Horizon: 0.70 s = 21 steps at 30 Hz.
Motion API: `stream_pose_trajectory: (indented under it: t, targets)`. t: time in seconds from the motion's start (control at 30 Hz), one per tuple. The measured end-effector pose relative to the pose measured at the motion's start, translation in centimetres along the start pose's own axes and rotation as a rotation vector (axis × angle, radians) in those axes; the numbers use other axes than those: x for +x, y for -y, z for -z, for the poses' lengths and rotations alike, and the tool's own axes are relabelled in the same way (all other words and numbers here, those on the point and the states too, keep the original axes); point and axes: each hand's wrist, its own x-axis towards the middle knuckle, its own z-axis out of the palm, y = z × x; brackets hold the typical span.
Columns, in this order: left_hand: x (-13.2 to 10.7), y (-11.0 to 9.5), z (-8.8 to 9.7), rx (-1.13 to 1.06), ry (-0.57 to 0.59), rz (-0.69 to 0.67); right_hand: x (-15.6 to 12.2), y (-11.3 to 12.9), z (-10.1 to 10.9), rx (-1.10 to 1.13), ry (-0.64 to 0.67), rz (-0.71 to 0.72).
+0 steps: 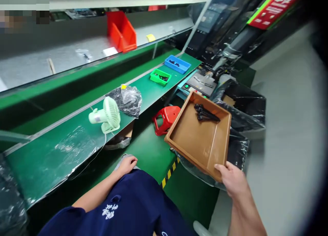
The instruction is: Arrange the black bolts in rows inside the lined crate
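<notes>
My right hand (232, 178) grips the near right corner of a brown plastic tray (192, 140), thumb over the rim. Several black, elongated parts (206, 113) lie together toward the tray's far side, and the rest of its floor is bare. The tray is tilted in view, above bins lined with black plastic. Close to my body, my left hand (128, 164) is loosely closed, its fingers curled in, with no object visible in it. It is nearest to the front edge of the green bench (74, 143).
A pale green fan (111, 114) and a black plastic bag (130, 101) stand on the bench. Farther along are a green bin (160, 77) and a blue bin (177, 64) with small dark parts. A red stool (167, 118), a machine (201, 82) and a lined bin (246, 106) lie beyond.
</notes>
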Motion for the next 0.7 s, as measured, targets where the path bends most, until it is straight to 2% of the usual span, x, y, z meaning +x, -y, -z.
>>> stream_pose_trajectory:
  t: [0.1, 0.27, 0.4, 0.53, 0.7]
  targets:
    - [4.1, -2.1, -0.2, 0.039, 0.05, -0.036, 1.5, -2.5, -0.7, -0.149, -0.014, -0.202]
    - [13.2, -5.0, 0.0, 0.045, 0.084, -0.039, 7.4, -3.9, -2.8, -0.289, 0.008, -0.299]
    - [22.6, -8.2, 1.0, 0.066, 0.156, -0.065, 13.1, -3.4, -4.7, -0.217, 0.024, -0.335]
    - [32.9, -12.6, 2.9, 0.103, 0.178, -0.116, 17.5, -2.2, -6.3, -0.072, 0.027, -0.402]
    - [45.3, -17.8, 5.0, 0.215, 0.189, -0.22, 21.6, -2.6, -6.4, 0.032, 0.033, -0.435]
